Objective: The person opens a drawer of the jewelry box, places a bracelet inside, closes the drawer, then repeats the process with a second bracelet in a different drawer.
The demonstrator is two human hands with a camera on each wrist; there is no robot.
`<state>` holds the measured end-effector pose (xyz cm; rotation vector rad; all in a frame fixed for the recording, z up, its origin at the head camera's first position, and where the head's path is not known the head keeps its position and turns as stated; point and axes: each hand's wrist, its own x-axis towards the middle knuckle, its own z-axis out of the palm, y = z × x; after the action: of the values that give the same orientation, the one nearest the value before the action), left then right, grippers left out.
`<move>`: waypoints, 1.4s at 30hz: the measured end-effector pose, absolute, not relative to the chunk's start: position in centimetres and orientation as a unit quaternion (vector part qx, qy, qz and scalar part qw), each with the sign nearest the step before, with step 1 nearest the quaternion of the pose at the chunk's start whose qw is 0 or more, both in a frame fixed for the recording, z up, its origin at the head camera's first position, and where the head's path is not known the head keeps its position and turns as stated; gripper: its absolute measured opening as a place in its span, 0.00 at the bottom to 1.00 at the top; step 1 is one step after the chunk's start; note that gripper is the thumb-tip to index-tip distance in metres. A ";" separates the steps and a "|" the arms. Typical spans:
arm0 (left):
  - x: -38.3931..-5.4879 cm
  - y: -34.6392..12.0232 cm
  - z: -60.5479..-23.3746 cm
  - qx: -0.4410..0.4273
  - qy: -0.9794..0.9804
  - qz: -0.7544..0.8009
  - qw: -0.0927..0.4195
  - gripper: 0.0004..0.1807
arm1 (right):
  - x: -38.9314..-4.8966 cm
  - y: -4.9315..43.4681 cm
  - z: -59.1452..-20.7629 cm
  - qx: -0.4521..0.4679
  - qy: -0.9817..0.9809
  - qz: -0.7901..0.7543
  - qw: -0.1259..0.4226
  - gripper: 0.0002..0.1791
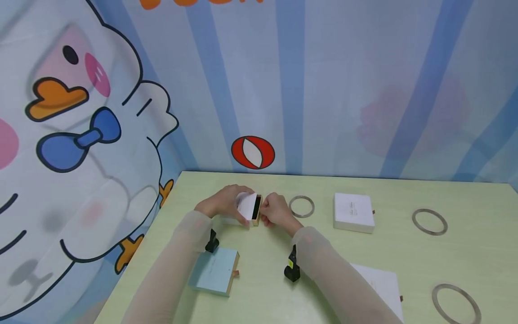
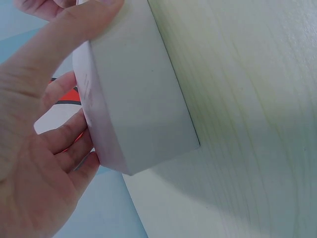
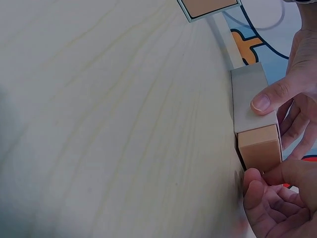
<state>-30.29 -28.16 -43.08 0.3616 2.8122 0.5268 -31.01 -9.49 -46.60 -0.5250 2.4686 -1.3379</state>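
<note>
A white drawer-style box [image 1: 246,204] lies on the table with its tan drawer [image 3: 258,145] pulled partly out, and a dark inside strip shows in the head view. My left hand [image 1: 225,201] grips the box's white sleeve, thumb on the near side and fingers on the far side. In the left wrist view the sleeve's long side [image 2: 141,94] faces the camera beside the thumb. My right hand [image 1: 278,209] is at the drawer's front, with thumb and index finger [image 3: 285,172] pinched together there. What they pinch is mostly hidden by the fingertips.
A light-blue box [image 1: 215,272] with a brown tab lies near my left forearm. White boxes [image 1: 353,211] stand to the right, one partly behind my right sleeve. Several grey rings lie about, the closest [image 1: 313,207] just right of my right hand. A printed cloth backdrop [image 1: 323,90] rises behind the table.
</note>
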 end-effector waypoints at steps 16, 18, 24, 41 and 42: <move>-30.0 -28.0 -42.6 0.130 0.966 0.184 0.128 0.50 | -31.3 -9.1 -46.7 -0.192 0.864 -0.448 0.129 0.13; -29.9 -28.1 -42.6 0.134 0.965 0.185 0.129 0.50 | -31.4 -9.0 -46.7 -0.192 0.864 -0.446 0.130 0.14; -29.8 -28.1 -42.6 0.139 0.963 0.190 0.130 0.50 | -31.5 -8.8 -46.8 -0.209 0.856 -0.455 0.132 0.16; -30.0 -28.2 -42.8 0.141 0.962 0.195 0.126 0.51 | -31.3 -8.5 -46.3 -0.196 0.867 -0.436 0.136 0.15; -30.0 -28.3 -42.9 0.142 0.962 0.194 0.125 0.51 | -31.3 -8.5 -46.3 -0.196 0.867 -0.437 0.137 0.15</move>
<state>-29.99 -28.29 -42.86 0.4139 2.8035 0.5664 -31.33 -8.48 -46.32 -0.5681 2.5084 -1.2642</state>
